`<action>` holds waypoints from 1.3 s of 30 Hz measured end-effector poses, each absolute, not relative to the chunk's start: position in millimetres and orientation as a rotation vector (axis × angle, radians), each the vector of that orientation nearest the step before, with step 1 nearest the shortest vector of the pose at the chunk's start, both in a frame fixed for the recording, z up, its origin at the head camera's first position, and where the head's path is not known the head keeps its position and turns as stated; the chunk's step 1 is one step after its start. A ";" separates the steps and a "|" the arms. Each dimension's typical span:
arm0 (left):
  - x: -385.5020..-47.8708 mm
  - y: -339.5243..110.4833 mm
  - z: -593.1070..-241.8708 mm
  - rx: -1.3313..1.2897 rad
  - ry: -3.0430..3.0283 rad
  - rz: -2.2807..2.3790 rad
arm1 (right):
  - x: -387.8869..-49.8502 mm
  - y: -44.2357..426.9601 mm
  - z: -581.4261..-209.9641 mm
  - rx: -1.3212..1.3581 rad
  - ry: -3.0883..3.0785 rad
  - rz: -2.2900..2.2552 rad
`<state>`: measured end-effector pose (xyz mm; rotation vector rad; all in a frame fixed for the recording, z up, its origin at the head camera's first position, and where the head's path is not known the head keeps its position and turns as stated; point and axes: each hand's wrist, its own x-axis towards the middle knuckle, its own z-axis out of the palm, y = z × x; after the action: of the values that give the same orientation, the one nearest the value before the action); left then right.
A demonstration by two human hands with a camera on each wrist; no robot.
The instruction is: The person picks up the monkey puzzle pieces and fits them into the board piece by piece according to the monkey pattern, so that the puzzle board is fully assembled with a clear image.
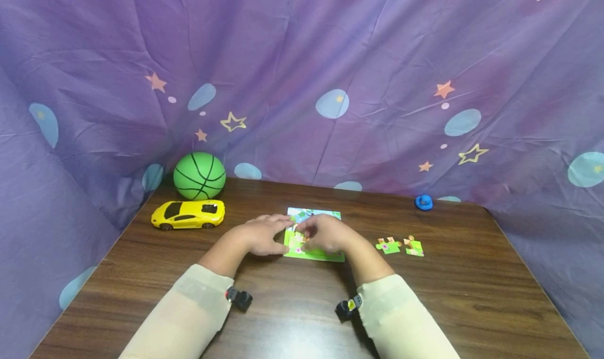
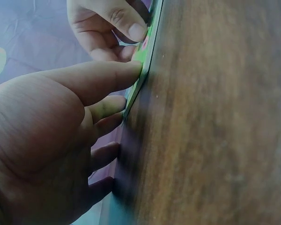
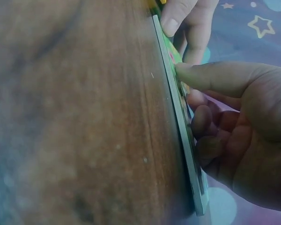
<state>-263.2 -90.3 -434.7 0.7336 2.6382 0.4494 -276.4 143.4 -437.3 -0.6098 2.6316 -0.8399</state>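
A puzzle board (image 1: 325, 257) with a light-blue top and a green bottom lies flat mid-table. My left hand (image 1: 266, 236) rests at its left side, fingers spread and thumb tip touching the near left part. Over the board's middle, my right hand (image 1: 327, 236) pinches a puzzle piece (image 3: 172, 54) between thumb and curled fingers, low against the board. In the left wrist view, the right thumb presses close to the green surface. The hands partly hide the piece and the board's picture.
Two loose puzzle pieces, one with a pink flower (image 1: 389, 246) and one green and orange (image 1: 414, 246), lie right of the board. A yellow toy car (image 1: 189, 215) and a green ball (image 1: 200, 176) stand left. A small blue toy (image 1: 423, 203) sits back right, before a purple curtain (image 1: 302, 76).
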 end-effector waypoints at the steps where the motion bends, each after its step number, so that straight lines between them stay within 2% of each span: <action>1: -263.2 -90.1 -434.8 0.732 2.640 0.450 | -276.3 143.4 -437.2 -0.620 2.644 -0.813; 19: -262.9 -88.8 -435.1 0.741 2.660 0.436 | -272.5 143.4 -434.1 -0.704 2.687 -0.617; 29: -264.0 -88.6 -435.1 0.736 2.667 0.438 | -276.9 151.3 -431.5 -0.618 2.530 -0.874; 39: -263.6 -87.7 -436.1 0.727 2.659 0.442 | -278.8 188.1 -406.1 -0.617 2.580 -1.091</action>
<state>-263.6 -87.7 -436.1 0.7266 2.6593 0.4423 -278.8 188.1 -406.1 -0.6174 2.5796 -1.0911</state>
